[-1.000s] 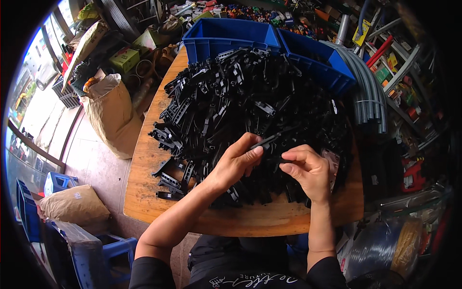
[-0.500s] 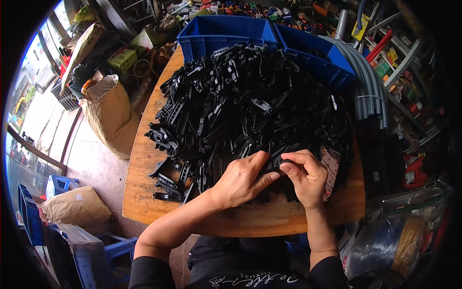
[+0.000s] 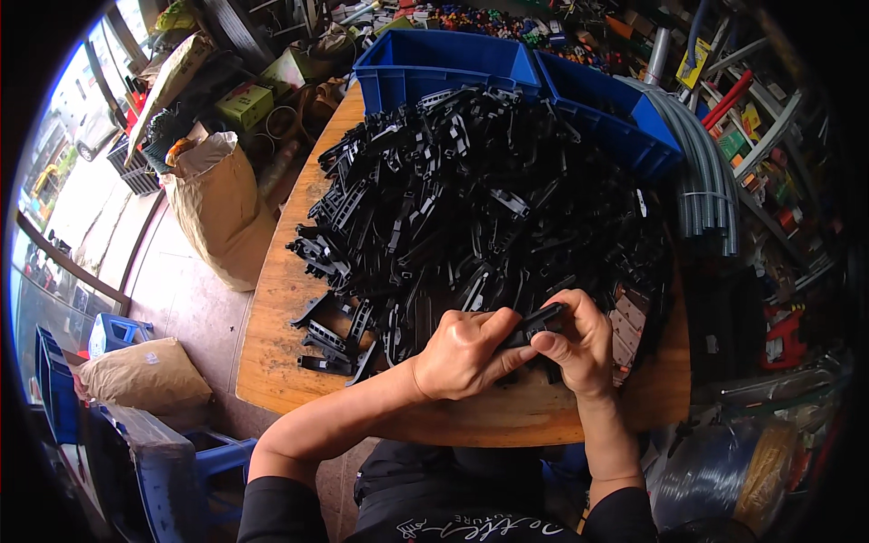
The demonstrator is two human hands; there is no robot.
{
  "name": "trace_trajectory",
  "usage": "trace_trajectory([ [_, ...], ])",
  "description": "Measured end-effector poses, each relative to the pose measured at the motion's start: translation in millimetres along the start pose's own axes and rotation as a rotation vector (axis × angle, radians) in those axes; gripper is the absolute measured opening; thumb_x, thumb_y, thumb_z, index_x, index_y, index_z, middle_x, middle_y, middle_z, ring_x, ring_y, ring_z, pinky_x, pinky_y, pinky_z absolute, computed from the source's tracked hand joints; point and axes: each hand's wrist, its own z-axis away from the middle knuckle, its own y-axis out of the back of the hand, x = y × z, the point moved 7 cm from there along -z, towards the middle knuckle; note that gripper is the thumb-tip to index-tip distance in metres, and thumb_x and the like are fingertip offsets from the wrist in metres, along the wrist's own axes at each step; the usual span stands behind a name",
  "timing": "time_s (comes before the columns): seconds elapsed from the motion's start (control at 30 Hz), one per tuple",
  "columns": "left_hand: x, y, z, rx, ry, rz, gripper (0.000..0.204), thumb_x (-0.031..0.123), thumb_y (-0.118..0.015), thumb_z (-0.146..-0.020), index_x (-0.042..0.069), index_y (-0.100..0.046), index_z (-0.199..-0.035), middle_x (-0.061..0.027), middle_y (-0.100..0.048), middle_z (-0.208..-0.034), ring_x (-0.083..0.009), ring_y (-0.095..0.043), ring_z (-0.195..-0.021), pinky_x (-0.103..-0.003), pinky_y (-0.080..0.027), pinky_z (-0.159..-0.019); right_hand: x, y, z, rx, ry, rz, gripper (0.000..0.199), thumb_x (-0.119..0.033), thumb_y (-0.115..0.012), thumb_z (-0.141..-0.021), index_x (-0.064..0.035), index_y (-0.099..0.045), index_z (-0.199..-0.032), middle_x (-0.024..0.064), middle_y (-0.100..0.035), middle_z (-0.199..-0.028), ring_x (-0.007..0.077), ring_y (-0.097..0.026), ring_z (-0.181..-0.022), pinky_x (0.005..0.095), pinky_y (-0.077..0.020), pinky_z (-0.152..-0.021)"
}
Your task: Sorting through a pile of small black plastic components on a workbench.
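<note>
A narrow black plastic part [image 3: 536,324] is gripped between my two hands over the near edge of the pile. My left hand [image 3: 466,351] pinches its left end with thumb and fingers. At the other end, the thumb and fingers of my right hand [image 3: 581,344] close round it. My fingers cover much of the part, so its full shape is hidden. Behind my hands lies a large heap of similar black plastic parts [image 3: 453,199], long and slotted, on the wooden table [image 3: 281,366].
Two blue bins [image 3: 444,77] stand behind the heap. A pinkish-brown patterned flat piece [image 3: 626,335] lies right of my right hand. Grey coiled pipe [image 3: 711,181] hangs past the table's right edge. An open paper sack [image 3: 217,204] stands on the floor at left, near a blue stool [image 3: 222,457].
The black part has come up into clearer view between my hands, tilted up to the right. Both hands have shifted slightly right in the picture, and the whole scene has shifted a little too.
</note>
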Motion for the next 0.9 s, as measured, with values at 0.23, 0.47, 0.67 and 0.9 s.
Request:
trace_trajectory([
  [0.23,1,3,3,0.094,-0.029,0.046,0.028,0.021,-0.068,-0.082,0.002,-0.051,-0.069,-0.0092,-0.047,-0.053,-0.0278,-0.050,-0.044,-0.035,-0.038,-0.041,-1,-4,1,-0.028,0.007,-0.020,0.027,-0.015,-0.074,-0.080,-0.0013,-0.055,-0.093,-0.0006,-0.056,-0.076,0.0030,-0.049,-0.067,0.0171,-0.0397,-0.059],
  [0.47,9,8,-4,0.063,-0.135,-0.110,0.025,0.024,-0.067,-0.080,0.002,-0.056,-0.084,-0.0096,-0.051,-0.068,-0.0256,-0.053,-0.058,-0.034,-0.043,-0.050,-8,-9,-11,-0.214,0.049,-0.071,0.043,-0.031,-0.078,-0.075,-0.0024,-0.056,-0.098,0.0110,-0.056,-0.103,0.0150,-0.053,-0.089,0.0275,-0.0423,-0.081],
  [0.67,-12,33,-15,0.007,0.106,-0.364,0.034,0.028,-0.066,-0.081,0.002,-0.055,-0.100,-0.0107,-0.056,-0.084,-0.0291,-0.058,-0.077,-0.039,-0.047,-0.064,-11,16,-28,0.018,-0.021,0.051,0.038,-0.018,-0.079,-0.074,0.0000,-0.057,-0.100,0.0043,-0.057,-0.091,0.0102,-0.056,-0.084,0.0244,-0.0459,-0.079],
  [0.9,-65,63,-8,0.091,0.469,-0.912,0.022,0.020,-0.066,-0.075,0.004,-0.055,-0.087,-0.0110,-0.054,-0.086,-0.0284,-0.057,-0.084,-0.040,-0.048,-0.065,-139,191,-228,0.617,0.424,0.839,0.029,-0.025,-0.073,-0.080,0.0007,-0.065,-0.092,0.0037,-0.063,-0.080,0.0079,-0.058,-0.069,0.0220,-0.0466,-0.066],
])
